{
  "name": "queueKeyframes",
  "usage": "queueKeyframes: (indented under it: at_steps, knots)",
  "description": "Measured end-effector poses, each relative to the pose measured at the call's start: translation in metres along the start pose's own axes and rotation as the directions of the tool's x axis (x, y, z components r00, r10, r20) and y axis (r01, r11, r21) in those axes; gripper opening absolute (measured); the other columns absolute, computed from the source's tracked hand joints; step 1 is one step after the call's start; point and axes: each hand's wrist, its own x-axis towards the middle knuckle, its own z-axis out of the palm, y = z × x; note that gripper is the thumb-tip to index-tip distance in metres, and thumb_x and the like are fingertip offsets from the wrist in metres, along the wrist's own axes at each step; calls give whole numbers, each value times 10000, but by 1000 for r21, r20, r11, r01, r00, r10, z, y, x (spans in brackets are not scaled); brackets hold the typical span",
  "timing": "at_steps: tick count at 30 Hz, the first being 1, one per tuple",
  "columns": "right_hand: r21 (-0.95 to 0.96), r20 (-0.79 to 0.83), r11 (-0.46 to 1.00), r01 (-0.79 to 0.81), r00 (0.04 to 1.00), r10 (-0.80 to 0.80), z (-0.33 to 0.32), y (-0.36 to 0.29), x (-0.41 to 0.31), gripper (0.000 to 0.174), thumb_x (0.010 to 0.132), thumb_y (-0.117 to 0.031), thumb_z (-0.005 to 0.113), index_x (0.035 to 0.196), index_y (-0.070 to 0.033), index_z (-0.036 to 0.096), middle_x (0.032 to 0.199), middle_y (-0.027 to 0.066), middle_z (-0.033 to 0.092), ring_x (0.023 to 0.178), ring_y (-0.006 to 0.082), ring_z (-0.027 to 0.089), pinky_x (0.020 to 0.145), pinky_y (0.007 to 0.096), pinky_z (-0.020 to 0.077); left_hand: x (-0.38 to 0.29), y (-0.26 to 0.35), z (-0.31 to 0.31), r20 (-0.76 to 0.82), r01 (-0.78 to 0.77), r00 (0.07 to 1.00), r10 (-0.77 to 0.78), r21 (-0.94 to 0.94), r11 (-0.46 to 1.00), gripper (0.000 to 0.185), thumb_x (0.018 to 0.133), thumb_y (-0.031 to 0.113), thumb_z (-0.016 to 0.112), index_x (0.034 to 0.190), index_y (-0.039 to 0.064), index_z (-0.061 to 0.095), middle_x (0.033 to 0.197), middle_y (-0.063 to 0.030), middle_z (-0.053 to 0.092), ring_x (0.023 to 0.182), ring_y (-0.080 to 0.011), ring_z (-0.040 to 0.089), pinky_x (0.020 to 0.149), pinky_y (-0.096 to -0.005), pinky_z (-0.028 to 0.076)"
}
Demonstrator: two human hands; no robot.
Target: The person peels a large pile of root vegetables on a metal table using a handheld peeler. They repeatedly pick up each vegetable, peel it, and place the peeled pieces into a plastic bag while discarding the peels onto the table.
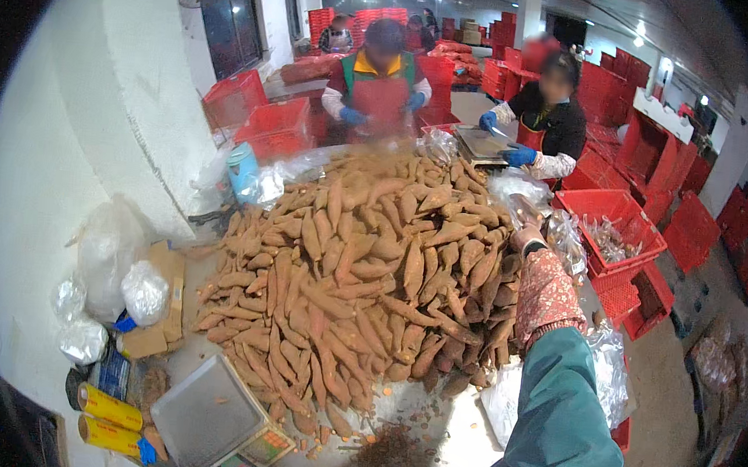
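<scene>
My right arm, in a teal sleeve and a floral oversleeve, reaches far forward along the right edge of a big heap of sweet potatoes [371,266]. At its end, my right hand [528,236] grips a clear plastic bag [525,210] with something brown inside; the fingertips are partly hidden. More filled clear bags [566,239] lie just right of that hand. Out of view is my left hand. Before me, at the lower left, a digital scale [205,411] has only a small scrap on its plate. Soil and broken bits are scattered on the table [423,402] near me.
Across the heap, one gloved co-worker [379,82] stands; another [548,115] is at a second scale [483,143]. A red crate [611,229] at right holds bagged goods. Yellow rolls [110,420], cardboard [167,303] and a light-blue container [242,172] line the left. White plastic [502,398] lies beneath my arm.
</scene>
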Motion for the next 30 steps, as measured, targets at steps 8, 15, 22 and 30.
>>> queueKeyframes:
  at_steps: [8, 15, 22, 30]
  knots:
    - [-241, 82, 929, -282, 947, 309, -69, -60, -50, 625, 869, -189, 609, 1473, -144, 454, 1511, 151, 402, 1385, 313, 397, 1133, 366, 342, 15, 39, 77, -73, 88, 995, -74, 210, 974, 272, 1027, 310, 527, 1073, 45, 569, 845, -54, 566, 763, -218, 546, 704, -374, 468]
    - [-77, 299, 934, -348, 886, 355, -195, -171, -235, 463, 854, -332, 679, 1238, -75, 648, 1179, 186, 683, 1095, 315, 658, 930, 376, 509, -30, 38, 50, 261, -252, 962, 85, 716, 651, 362, 1014, 101, 479, 1349, -12, 555, 1289, -213, 577, 1148, -333, 599, 938, -429, 519]
    - [-477, 406, 793, -379, 705, 581, -244, -255, -462, 558, 798, -348, 794, 1276, -145, 588, 1192, 74, 653, 1006, 287, 671, 856, 378, 537, -48, 24, 52, 308, -134, 951, 23, 345, 929, 286, 1019, 149, 518, 1236, -6, 621, 1209, -174, 635, 1034, -270, 643, 875, -385, 542]
    - [-591, 342, 725, -355, 703, 623, -177, -241, -505, 256, 809, -238, 728, 1040, -130, 712, 1150, 101, 669, 912, 338, 668, 804, 406, 535, -69, 48, 87, 446, -153, 894, 40, 221, 963, 301, 1019, 222, 557, 1203, -7, 620, 1100, -121, 687, 959, -212, 672, 868, -352, 549]
